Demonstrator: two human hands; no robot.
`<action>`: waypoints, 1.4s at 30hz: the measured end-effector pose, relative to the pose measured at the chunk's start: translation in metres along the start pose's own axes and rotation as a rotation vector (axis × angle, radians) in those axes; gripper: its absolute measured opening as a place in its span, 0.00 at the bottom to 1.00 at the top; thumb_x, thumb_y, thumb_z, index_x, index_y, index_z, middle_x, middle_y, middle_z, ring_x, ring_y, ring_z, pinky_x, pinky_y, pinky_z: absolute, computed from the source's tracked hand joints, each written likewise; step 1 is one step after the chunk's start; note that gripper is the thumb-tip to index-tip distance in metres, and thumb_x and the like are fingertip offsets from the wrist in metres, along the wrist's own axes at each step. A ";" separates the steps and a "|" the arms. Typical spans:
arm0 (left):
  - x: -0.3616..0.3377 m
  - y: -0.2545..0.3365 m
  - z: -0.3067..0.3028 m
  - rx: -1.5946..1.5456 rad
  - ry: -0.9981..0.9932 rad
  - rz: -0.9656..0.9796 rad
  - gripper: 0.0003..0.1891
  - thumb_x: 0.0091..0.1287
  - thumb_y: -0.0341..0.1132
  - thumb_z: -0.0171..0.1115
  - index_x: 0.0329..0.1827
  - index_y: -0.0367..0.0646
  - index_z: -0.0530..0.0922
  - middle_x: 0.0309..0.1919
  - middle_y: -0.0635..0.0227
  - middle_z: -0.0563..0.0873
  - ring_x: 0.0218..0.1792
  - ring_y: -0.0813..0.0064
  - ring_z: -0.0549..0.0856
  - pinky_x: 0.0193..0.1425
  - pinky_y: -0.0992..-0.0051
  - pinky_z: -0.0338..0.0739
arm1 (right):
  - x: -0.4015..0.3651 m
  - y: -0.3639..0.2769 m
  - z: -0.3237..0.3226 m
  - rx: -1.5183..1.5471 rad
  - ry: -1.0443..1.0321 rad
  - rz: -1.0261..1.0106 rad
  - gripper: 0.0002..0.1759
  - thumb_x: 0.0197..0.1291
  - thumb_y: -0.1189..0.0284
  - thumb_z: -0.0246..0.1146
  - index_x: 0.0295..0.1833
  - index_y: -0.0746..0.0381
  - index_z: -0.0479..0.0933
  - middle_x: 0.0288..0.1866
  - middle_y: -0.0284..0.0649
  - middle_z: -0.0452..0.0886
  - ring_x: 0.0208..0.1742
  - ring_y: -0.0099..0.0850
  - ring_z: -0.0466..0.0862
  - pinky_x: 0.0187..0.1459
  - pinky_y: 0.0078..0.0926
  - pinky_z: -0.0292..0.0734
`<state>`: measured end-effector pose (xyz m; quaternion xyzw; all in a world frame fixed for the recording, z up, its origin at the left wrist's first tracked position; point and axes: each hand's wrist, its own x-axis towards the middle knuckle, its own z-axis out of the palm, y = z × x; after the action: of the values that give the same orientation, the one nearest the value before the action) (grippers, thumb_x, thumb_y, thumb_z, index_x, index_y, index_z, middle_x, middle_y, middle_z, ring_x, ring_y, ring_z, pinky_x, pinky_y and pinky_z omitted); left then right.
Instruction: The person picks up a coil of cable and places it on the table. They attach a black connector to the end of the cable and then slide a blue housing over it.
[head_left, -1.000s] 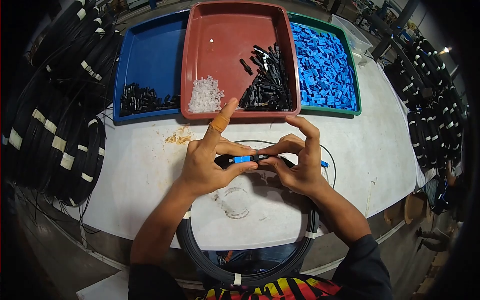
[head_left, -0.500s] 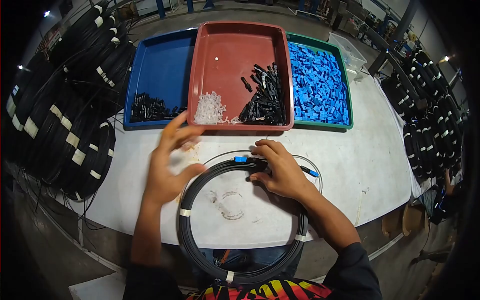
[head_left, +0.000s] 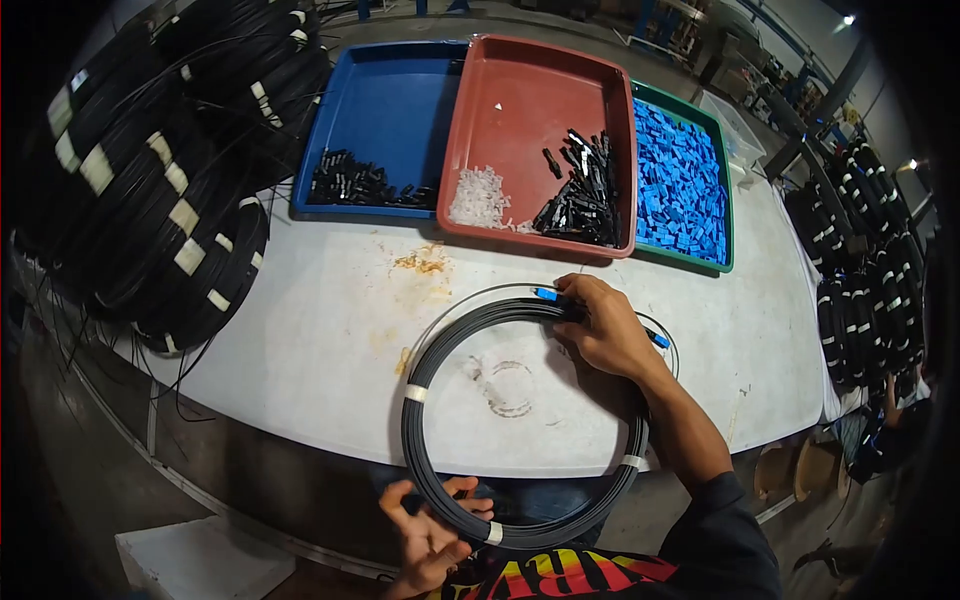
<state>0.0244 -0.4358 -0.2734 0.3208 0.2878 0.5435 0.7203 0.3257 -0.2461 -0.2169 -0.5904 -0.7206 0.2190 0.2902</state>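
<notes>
A coil of black cable (head_left: 428,440), bound with white tape bands (head_left: 416,393), lies over the table's front edge, its near side beyond it. My right hand (head_left: 608,328) is closed on the coil's far side, thumb inside the ring. By its fingertips is a blue-tipped connector (head_left: 546,294); another blue connector (head_left: 657,339) sits to the right of the hand. My left hand (head_left: 425,540) is at the coil's near left side, fingers spread, some reaching behind the cable into the ring. A loose cable strand arcs outside the coil at the back.
Behind stand a blue tray (head_left: 385,90) of small black parts, a red tray (head_left: 540,85) with clear pieces and black connector parts, and a green tray (head_left: 729,255) full of blue pieces. Stacked cable coils (head_left: 130,200) rise at left, more coils (head_left: 870,270) at right. A white box (head_left: 205,560) is below left.
My left hand has moved from the coil's far left down to its near side. My right hand keeps its hold at the far side. The camera view has shifted and tilted.
</notes>
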 end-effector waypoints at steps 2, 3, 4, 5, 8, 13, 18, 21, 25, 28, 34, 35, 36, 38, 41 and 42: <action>0.005 -0.002 -0.003 -0.118 0.015 0.001 0.48 0.70 0.34 0.74 0.78 0.67 0.43 0.60 0.42 0.77 0.51 0.54 0.89 0.60 0.54 0.85 | -0.001 -0.004 -0.001 0.000 0.001 -0.010 0.20 0.53 0.78 0.74 0.50 0.70 0.77 0.52 0.54 0.85 0.53 0.55 0.84 0.56 0.47 0.78; 0.010 -0.001 0.002 -0.105 0.028 0.037 0.46 0.69 0.32 0.74 0.77 0.66 0.47 0.56 0.47 0.79 0.46 0.58 0.90 0.56 0.56 0.87 | -0.001 -0.007 -0.003 -0.022 -0.006 0.044 0.19 0.53 0.78 0.73 0.49 0.70 0.77 0.49 0.55 0.85 0.52 0.55 0.85 0.55 0.47 0.78; 0.015 0.003 0.006 -0.107 0.009 0.047 0.46 0.69 0.32 0.74 0.77 0.66 0.47 0.56 0.47 0.79 0.46 0.58 0.90 0.56 0.56 0.87 | -0.001 -0.010 -0.008 -0.045 -0.007 0.102 0.18 0.54 0.78 0.73 0.49 0.70 0.77 0.47 0.56 0.86 0.51 0.55 0.85 0.54 0.47 0.78; 0.019 0.008 0.010 -0.107 -0.012 0.096 0.46 0.68 0.32 0.75 0.77 0.66 0.47 0.55 0.49 0.79 0.46 0.60 0.90 0.54 0.58 0.87 | -0.001 -0.013 -0.012 -0.053 0.012 0.102 0.18 0.54 0.78 0.73 0.49 0.70 0.77 0.47 0.56 0.86 0.51 0.55 0.85 0.54 0.47 0.78; 0.029 0.027 0.029 -0.138 -0.047 0.170 0.46 0.67 0.28 0.74 0.77 0.66 0.48 0.52 0.54 0.80 0.41 0.67 0.89 0.48 0.61 0.88 | -0.007 -0.022 -0.019 0.066 0.147 0.212 0.19 0.59 0.74 0.75 0.50 0.68 0.75 0.42 0.54 0.86 0.42 0.51 0.86 0.46 0.42 0.78; 0.044 0.085 0.048 0.040 -0.183 0.409 0.50 0.62 0.18 0.64 0.82 0.64 0.46 0.53 0.52 0.72 0.26 0.64 0.86 0.24 0.71 0.85 | -0.007 -0.040 -0.041 0.645 0.315 0.157 0.21 0.60 0.85 0.72 0.48 0.60 0.67 0.50 0.35 0.79 0.45 0.23 0.78 0.46 0.29 0.78; 0.044 0.119 0.059 0.381 -0.522 0.619 0.34 0.59 0.26 0.68 0.66 0.53 0.62 0.50 0.47 0.82 0.25 0.63 0.87 0.24 0.72 0.82 | -0.009 -0.034 -0.055 0.711 0.392 -0.092 0.34 0.51 0.85 0.78 0.55 0.57 0.63 0.50 0.35 0.77 0.51 0.24 0.80 0.52 0.25 0.79; 0.060 0.137 0.083 0.919 -0.818 0.716 0.10 0.53 0.36 0.68 0.31 0.38 0.80 0.44 0.43 0.87 0.25 0.60 0.86 0.29 0.67 0.80 | -0.014 -0.024 -0.062 0.182 0.406 -0.312 0.45 0.49 0.79 0.82 0.69 0.60 0.62 0.56 0.39 0.81 0.55 0.27 0.81 0.58 0.29 0.78; 0.078 0.082 0.047 0.959 -1.133 1.064 0.28 0.56 0.28 0.69 0.62 0.47 0.74 0.46 0.50 0.89 0.27 0.67 0.86 0.29 0.74 0.80 | -0.036 0.013 -0.042 0.297 0.301 -0.248 0.35 0.48 0.72 0.85 0.59 0.61 0.75 0.54 0.37 0.79 0.56 0.30 0.79 0.62 0.31 0.73; 0.063 0.065 0.039 1.145 -1.061 1.003 0.25 0.64 0.37 0.72 0.60 0.67 0.70 0.42 0.62 0.92 0.22 0.80 0.81 0.23 0.84 0.73 | -0.055 0.031 -0.038 0.152 0.261 -0.331 0.32 0.50 0.67 0.83 0.59 0.59 0.78 0.57 0.43 0.77 0.58 0.40 0.80 0.63 0.35 0.75; 0.059 0.036 0.032 1.265 -1.115 1.132 0.13 0.70 0.51 0.65 0.53 0.74 0.71 0.52 0.66 0.91 0.21 0.82 0.76 0.23 0.86 0.63 | -0.072 0.042 -0.078 -0.272 -0.242 -0.225 0.36 0.51 0.84 0.71 0.68 0.56 0.76 0.73 0.46 0.71 0.67 0.47 0.80 0.65 0.36 0.79; 0.058 0.032 0.030 1.300 -1.141 1.116 0.12 0.71 0.49 0.64 0.53 0.75 0.71 0.52 0.66 0.90 0.21 0.82 0.76 0.23 0.86 0.63 | -0.074 0.038 -0.086 -0.267 -0.329 -0.168 0.38 0.48 0.91 0.65 0.68 0.55 0.76 0.77 0.45 0.70 0.69 0.47 0.80 0.64 0.36 0.80; 0.058 0.030 0.030 1.334 -1.168 1.102 0.12 0.72 0.46 0.63 0.53 0.75 0.72 0.53 0.67 0.90 0.21 0.83 0.76 0.23 0.85 0.63 | -0.073 0.042 -0.089 -0.267 -0.330 -0.166 0.38 0.48 0.91 0.65 0.68 0.55 0.76 0.77 0.45 0.70 0.69 0.47 0.80 0.64 0.36 0.80; 0.062 0.030 0.029 1.348 -1.182 1.099 0.11 0.72 0.44 0.62 0.53 0.75 0.73 0.53 0.67 0.90 0.23 0.83 0.78 0.24 0.86 0.63 | -0.068 0.051 -0.096 -0.050 -0.323 -0.288 0.41 0.44 0.96 0.57 0.67 0.57 0.77 0.77 0.44 0.70 0.68 0.46 0.80 0.64 0.33 0.80; 0.061 0.026 0.030 1.372 -1.175 1.057 0.12 0.72 0.40 0.60 0.54 0.76 0.76 0.53 0.67 0.90 0.24 0.83 0.80 0.25 0.87 0.65 | -0.067 0.039 -0.094 0.264 -0.228 -0.243 0.39 0.42 0.96 0.49 0.63 0.61 0.77 0.74 0.46 0.70 0.65 0.41 0.82 0.61 0.35 0.81; 0.060 0.025 0.031 1.378 -1.157 1.028 0.13 0.72 0.39 0.60 0.54 0.75 0.77 0.54 0.67 0.89 0.25 0.84 0.81 0.25 0.87 0.66 | -0.066 0.034 -0.088 0.520 -0.140 -0.181 0.39 0.42 0.96 0.47 0.62 0.62 0.76 0.72 0.47 0.69 0.64 0.40 0.82 0.60 0.36 0.81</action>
<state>0.0482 -0.3773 -0.2385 0.9595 -0.0256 0.2657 0.0897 0.4192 -0.3061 -0.1848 -0.4130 -0.7082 0.4100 0.3998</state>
